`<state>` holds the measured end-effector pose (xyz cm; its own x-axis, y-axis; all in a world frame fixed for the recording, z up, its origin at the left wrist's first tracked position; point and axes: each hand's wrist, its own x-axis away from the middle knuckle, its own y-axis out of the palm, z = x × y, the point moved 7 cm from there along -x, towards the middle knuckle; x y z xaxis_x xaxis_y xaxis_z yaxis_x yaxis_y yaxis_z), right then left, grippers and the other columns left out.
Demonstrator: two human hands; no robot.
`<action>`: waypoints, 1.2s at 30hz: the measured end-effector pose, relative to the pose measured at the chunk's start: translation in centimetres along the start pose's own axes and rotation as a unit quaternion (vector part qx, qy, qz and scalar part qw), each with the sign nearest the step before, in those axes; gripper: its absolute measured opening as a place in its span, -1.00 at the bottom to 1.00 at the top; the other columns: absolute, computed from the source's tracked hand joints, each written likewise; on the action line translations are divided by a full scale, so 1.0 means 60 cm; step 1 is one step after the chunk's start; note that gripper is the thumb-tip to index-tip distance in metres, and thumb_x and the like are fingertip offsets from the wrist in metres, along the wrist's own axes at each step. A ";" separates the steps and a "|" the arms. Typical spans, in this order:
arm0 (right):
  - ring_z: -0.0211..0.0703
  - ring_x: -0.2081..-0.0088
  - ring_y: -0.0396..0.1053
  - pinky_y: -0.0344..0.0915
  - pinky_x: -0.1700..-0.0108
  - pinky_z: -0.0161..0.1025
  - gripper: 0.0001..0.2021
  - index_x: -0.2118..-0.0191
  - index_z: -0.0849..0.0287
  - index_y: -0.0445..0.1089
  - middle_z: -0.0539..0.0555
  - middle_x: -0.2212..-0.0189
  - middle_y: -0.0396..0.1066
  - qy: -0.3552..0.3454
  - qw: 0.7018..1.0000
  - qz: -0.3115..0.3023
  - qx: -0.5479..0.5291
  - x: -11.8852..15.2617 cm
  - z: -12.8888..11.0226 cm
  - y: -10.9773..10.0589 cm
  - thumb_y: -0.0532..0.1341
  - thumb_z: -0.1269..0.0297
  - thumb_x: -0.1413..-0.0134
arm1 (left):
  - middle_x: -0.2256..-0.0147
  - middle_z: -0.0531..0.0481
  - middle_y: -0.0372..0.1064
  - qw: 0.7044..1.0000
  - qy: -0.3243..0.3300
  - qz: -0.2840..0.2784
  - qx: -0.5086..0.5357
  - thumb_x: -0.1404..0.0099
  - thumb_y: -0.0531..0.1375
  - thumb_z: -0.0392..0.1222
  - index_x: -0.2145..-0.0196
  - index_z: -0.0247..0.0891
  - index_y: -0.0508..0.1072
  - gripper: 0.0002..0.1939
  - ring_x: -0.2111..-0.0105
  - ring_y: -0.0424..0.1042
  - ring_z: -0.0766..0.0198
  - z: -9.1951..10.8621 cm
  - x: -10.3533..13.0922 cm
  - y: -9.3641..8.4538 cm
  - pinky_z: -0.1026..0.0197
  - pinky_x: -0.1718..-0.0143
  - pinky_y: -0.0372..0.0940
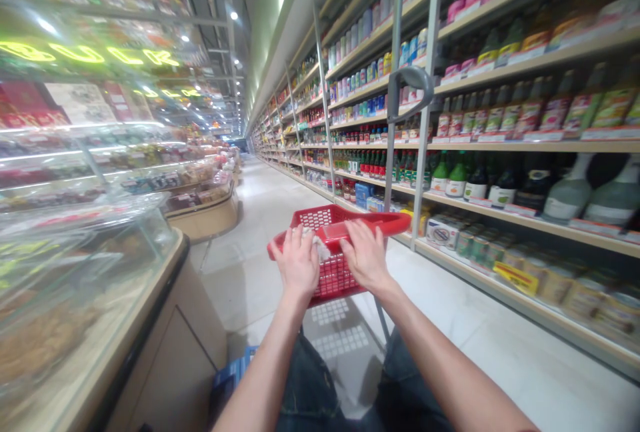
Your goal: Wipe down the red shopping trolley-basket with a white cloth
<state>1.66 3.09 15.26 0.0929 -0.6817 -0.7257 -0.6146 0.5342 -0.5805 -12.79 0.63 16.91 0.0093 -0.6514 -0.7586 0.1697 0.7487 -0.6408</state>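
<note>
Directly ahead of me is a red plastic shopping cart (336, 280) with a red handle (393, 223). My left hand (299, 262) lies over the left part of the handle, its fingers bent across the bar. A crumpled whitish piece (321, 245), perhaps tissue or plastic, shows beside its thumb; whether the hand grips that too I cannot tell. Farther right along the same bar, my right hand (367, 255) is closed over it, fingers pointing forward. The undersides of both grips are hidden.
Long shelves of bottles (525, 109) and cans line the right, with a grey looped handle on a pole (410, 92) in front. Glass-topped food bins (90, 272) border the left. A pale tiled aisle (260, 185) runs ahead; a blue item (233, 375) sits low left.
</note>
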 end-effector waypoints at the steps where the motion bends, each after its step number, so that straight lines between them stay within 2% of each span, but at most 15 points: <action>1: 0.00 -0.20 0.02 -0.20 -0.19 0.19 -0.55 -0.15 0.18 0.16 0.15 -0.12 0.21 -0.004 1.000 0.001 0.002 0.002 -0.003 0.001 -0.13 0.15 -0.22 | -0.08 -0.12 0.27 1.000 0.002 0.003 0.000 -0.29 -0.06 -0.22 0.04 -0.18 0.38 -0.65 -0.11 0.18 -0.02 0.008 -0.002 0.003 -0.31 -0.13 -0.13; 5: 0.00 -0.19 0.03 -0.19 -0.19 0.19 -0.57 -0.13 0.16 0.18 0.15 -0.11 0.23 -0.014 1.000 0.007 0.006 0.005 -0.007 0.005 -0.11 0.16 -0.22 | -0.05 -0.12 0.31 0.999 0.037 -0.001 0.022 -0.29 -0.06 -0.24 -0.01 -0.24 0.34 -0.63 -0.10 0.19 0.04 0.053 -0.011 0.021 -0.18 -0.16 -0.05; 7: 0.00 -0.19 0.03 -0.20 -0.19 0.19 -0.57 -0.13 0.15 0.18 0.15 -0.11 0.23 -0.018 1.000 0.009 0.002 0.005 -0.005 0.003 -0.11 0.16 -0.22 | -0.06 -0.15 0.29 0.998 0.050 0.005 0.034 -0.28 -0.05 -0.23 -0.06 -0.29 0.28 -0.60 -0.11 0.18 0.07 0.053 -0.010 0.021 -0.14 -0.17 -0.05; 9: 0.00 -0.19 0.04 -0.21 -0.19 0.18 -0.57 -0.13 0.15 0.17 0.14 -0.11 0.22 -0.021 1.000 0.007 -0.002 0.005 -0.002 0.002 -0.11 0.17 -0.22 | -0.10 -0.24 0.22 0.999 0.028 0.028 0.030 -0.28 -0.02 -0.17 -0.10 -0.35 0.20 -0.55 -0.13 0.16 0.06 0.023 -0.006 0.011 -0.17 -0.18 -0.09; 11: -0.01 -0.19 0.04 -0.22 -0.20 0.17 -0.57 -0.13 0.15 0.17 0.13 -0.11 0.22 -0.020 1.000 0.003 -0.004 0.006 -0.002 0.002 -0.11 0.17 -0.22 | -0.12 -0.34 0.17 0.998 -0.030 0.051 0.009 -0.26 0.02 -0.09 -0.09 -0.39 0.21 -0.50 -0.14 0.14 -0.02 -0.024 -0.002 -0.006 -0.26 -0.16 -0.15; 14: -0.02 -0.19 0.03 -0.24 -0.21 0.16 -0.58 -0.12 0.17 0.18 0.13 -0.12 0.22 -0.012 1.000 0.006 -0.002 0.008 -0.006 0.004 -0.11 0.18 -0.21 | -0.03 -0.26 0.30 0.998 -0.051 0.021 -0.004 -0.27 -0.01 -0.10 0.04 -0.29 0.35 -0.63 -0.09 0.22 -0.03 -0.056 -0.004 -0.016 -0.34 -0.14 -0.22; 16: -0.02 -0.20 0.02 -0.24 -0.21 0.15 -0.58 -0.12 0.17 0.18 0.13 -0.12 0.21 -0.010 1.000 0.012 0.002 0.009 -0.009 0.005 -0.11 0.18 -0.21 | 0.02 -0.18 0.37 1.000 -0.013 -0.012 0.007 -0.29 -0.03 -0.15 0.08 -0.25 0.38 -0.68 -0.05 0.28 0.03 -0.035 -0.006 -0.011 -0.31 -0.16 -0.23; 19: -0.02 -0.20 0.01 -0.24 -0.21 0.14 -0.58 -0.12 0.17 0.18 0.12 -0.12 0.21 -0.021 1.000 0.016 0.007 0.014 -0.011 0.005 -0.10 0.18 -0.21 | 0.00 -0.19 0.35 0.999 0.016 -0.021 0.024 -0.28 -0.03 -0.19 0.04 -0.30 0.36 -0.66 -0.06 0.27 0.06 0.008 -0.004 0.000 -0.23 -0.17 -0.16; 22: -0.03 -0.19 0.03 -0.24 -0.20 0.14 -0.59 -0.11 0.16 0.19 0.12 -0.11 0.22 -0.031 0.999 0.022 0.012 0.017 -0.006 -0.001 -0.10 0.19 -0.21 | -0.03 -0.19 0.32 0.999 0.038 -0.009 0.038 -0.29 -0.03 -0.20 -0.01 -0.29 0.32 -0.64 -0.07 0.26 0.07 0.017 0.004 0.005 -0.25 -0.18 -0.25; 24: -0.04 -0.19 0.03 -0.24 -0.21 0.12 -0.59 -0.11 0.17 0.19 0.13 -0.11 0.23 -0.034 0.999 0.026 0.012 0.019 -0.002 -0.005 -0.10 0.20 -0.21 | -0.03 -0.17 0.32 0.998 0.046 0.010 0.037 -0.30 -0.04 -0.20 -0.01 -0.25 0.32 -0.65 -0.07 0.26 0.08 -0.011 0.011 0.000 -0.27 -0.18 -0.35; 26: -0.05 -0.19 0.02 -0.25 -0.22 0.11 -0.59 -0.12 0.19 0.18 0.13 -0.11 0.22 -0.039 0.999 0.027 0.010 0.020 -0.003 -0.006 -0.10 0.20 -0.21 | 0.00 -0.17 0.35 0.999 0.024 0.039 0.027 -0.31 -0.05 -0.19 0.01 -0.23 0.33 -0.66 -0.05 0.29 0.08 -0.061 0.014 -0.012 -0.28 -0.18 -0.38; 28: -0.06 -0.20 0.02 -0.26 -0.22 0.10 -0.59 -0.11 0.20 0.18 0.14 -0.12 0.22 -0.044 0.999 0.028 0.007 0.020 -0.006 -0.004 -0.09 0.20 -0.21 | 0.04 -0.18 0.39 0.998 -0.017 0.059 0.018 -0.31 -0.07 -0.19 0.02 -0.25 0.34 -0.65 0.03 0.36 0.07 -0.108 0.013 -0.020 -0.29 -0.17 -0.35; 30: -0.06 -0.20 0.01 -0.27 -0.22 0.09 -0.59 -0.11 0.21 0.19 0.14 -0.12 0.22 -0.044 0.999 0.031 0.004 0.020 -0.009 -0.001 -0.08 0.20 -0.21 | 0.08 -0.18 0.42 0.997 -0.039 0.065 0.017 -0.30 -0.07 -0.19 0.03 -0.26 0.35 -0.65 0.09 0.41 0.08 -0.127 0.012 -0.021 -0.29 -0.16 -0.31; 32: -0.05 -0.20 0.01 -0.28 -0.22 0.09 -0.59 -0.10 0.21 0.20 0.13 -0.11 0.22 -0.043 0.998 0.037 0.005 0.020 -0.010 0.001 -0.08 0.20 -0.21 | 0.07 -0.17 0.42 0.997 -0.024 0.067 0.023 -0.30 -0.05 -0.20 0.04 -0.24 0.36 -0.66 0.07 0.39 0.09 -0.108 0.012 -0.016 -0.26 -0.18 -0.31; 36: -0.06 -0.19 0.02 -0.27 -0.22 0.09 -0.60 -0.10 0.21 0.20 0.13 -0.11 0.23 -0.045 0.998 0.046 0.012 0.020 -0.004 -0.001 -0.09 0.21 -0.21 | 0.00 -0.15 0.36 0.996 0.055 0.066 0.033 -0.29 -0.03 -0.22 0.01 -0.20 0.34 -0.66 -0.02 0.32 0.12 -0.038 0.018 -0.002 -0.20 -0.20 -0.39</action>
<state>1.63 2.10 14.50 0.1079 -0.5819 -0.8060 -0.6047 0.6051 -0.5178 -15.04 0.12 15.93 -0.0719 -0.5270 -0.8468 0.2391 0.8151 -0.5276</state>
